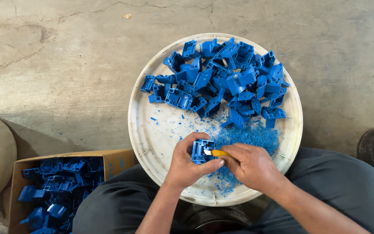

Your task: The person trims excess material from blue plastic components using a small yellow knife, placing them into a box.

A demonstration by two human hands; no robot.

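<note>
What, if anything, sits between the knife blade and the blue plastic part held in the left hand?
Nothing visible. The left hand grips the blue part, and the yellow-handled knife in the right hand has its blade tip right against it, above the white round tray.

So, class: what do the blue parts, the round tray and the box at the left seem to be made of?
Blue parts: likely moulded plastic, uniform colour, slight sheen, thin ribbed walls. Round tray: probably plastic, matt off-white, scuffed, with a raised rim. Box: cardboard, brown, dull, with thin folded walls.
</note>
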